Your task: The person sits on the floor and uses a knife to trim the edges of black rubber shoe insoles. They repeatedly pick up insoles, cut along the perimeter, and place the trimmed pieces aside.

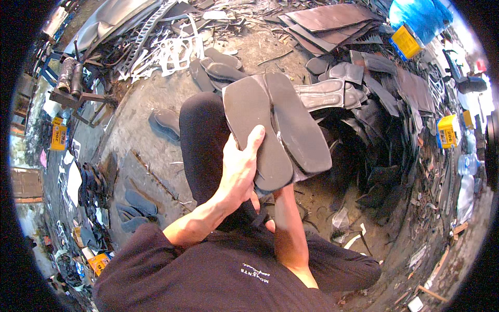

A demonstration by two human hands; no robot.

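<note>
Two dark grey shoe soles (248, 117) are held up side by side in front of me, their flat faces toward me. My left hand (240, 164) grips the near left sole, thumb pressed on its face and the other fingers mostly hidden behind. My right hand (284, 193) goes up behind the lower end of the soles, so only the part near the wrist shows and its fingers are hidden. Whether the two soles are joined cannot be made out. Just beyond them lie moulded sole pieces (325, 93) and several loose dark soles (223, 67).
Dark sheet offcuts (384, 177) are heaped on the right, with stacked brown sheets (332, 23) farther back. White cut-out scraps (174, 54) lie at the far left. More soles (138, 205) rest on the floor to my left. A metal stand (78, 96) stands beyond them.
</note>
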